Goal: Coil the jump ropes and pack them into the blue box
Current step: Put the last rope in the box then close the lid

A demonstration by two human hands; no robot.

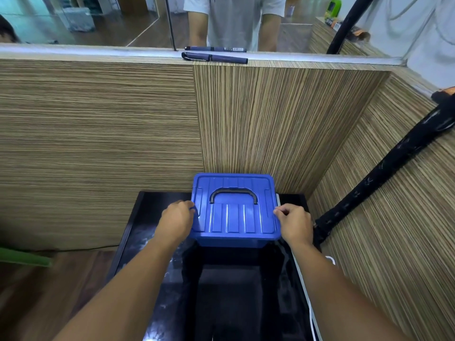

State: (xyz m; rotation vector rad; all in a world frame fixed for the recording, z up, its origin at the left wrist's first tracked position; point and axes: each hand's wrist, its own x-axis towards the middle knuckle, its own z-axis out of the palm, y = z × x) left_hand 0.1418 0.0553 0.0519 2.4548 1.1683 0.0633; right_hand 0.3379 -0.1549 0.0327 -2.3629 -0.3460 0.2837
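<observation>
The blue box (235, 217) stands on a black table (147, 230) with its ribbed lid on and a black handle (233, 195) lying flat on top. My left hand (176, 220) grips the lid's left edge, fingers curled at its side clip. My right hand (295, 223) grips the lid's right edge the same way. No jump rope shows outside the box; its inside is hidden by the lid.
Striped wooden panels (258, 119) wall in the table at the back and right. Two dark pens (214, 57) lie on the ledge above. A black padded pole (384, 173) leans at the right. A person in a grey shirt (234, 20) stands behind the ledge.
</observation>
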